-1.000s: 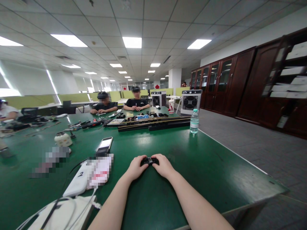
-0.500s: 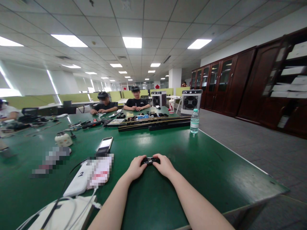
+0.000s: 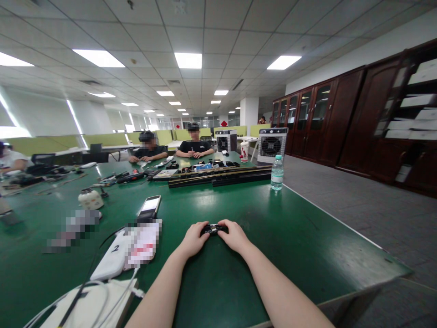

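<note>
A small black part with a silvery middle (image 3: 213,229) is held between my two hands, low over the green table (image 3: 218,282) or resting on it; I cannot tell which. My left hand (image 3: 195,238) grips its left end, with the thumb on the near side and the fingers curled round the far side. The right end is gripped the same way by my right hand (image 3: 234,235). My fingers cover both ends, and its exact kind is too small to make out.
To the left lie a phone (image 3: 150,207), a white power bank marked 2 (image 3: 111,257) and white cables. A water bottle (image 3: 276,173) stands by the right edge. Long black rails (image 3: 239,177) lie across the table's middle. Two people (image 3: 194,146) sit at the far side.
My hands and the black part keep the same place and grip. Across the table, a seated person's hands have shifted slightly.
</note>
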### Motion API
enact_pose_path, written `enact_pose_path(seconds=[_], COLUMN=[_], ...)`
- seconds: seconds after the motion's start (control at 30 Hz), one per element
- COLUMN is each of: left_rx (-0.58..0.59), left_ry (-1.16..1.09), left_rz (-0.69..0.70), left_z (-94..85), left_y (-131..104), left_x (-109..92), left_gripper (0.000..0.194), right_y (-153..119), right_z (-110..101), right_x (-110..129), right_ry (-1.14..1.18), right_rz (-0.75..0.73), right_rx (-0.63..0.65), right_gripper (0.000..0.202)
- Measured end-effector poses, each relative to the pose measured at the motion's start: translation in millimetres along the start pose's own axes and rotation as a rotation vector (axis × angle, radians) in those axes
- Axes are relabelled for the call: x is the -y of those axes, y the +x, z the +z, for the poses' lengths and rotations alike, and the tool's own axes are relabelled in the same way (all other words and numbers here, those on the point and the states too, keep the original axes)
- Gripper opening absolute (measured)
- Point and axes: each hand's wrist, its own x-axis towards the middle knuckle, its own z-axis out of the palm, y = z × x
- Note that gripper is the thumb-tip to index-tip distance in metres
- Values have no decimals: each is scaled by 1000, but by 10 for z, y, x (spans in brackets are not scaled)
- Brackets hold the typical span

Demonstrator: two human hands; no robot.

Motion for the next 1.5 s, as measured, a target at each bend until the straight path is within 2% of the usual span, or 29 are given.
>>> enact_pose_path(seconds=[1.5], left_rx=[17], left_ry=[37], left_rz=[0], left_z=[-11], left_y=[-5], left_x=[-30], left_gripper=[43], right_y=[2], right_z=[-7], right_x=[12], right_ry=[9], right_rz=[0], right_rx=[15], right_gripper=[25])
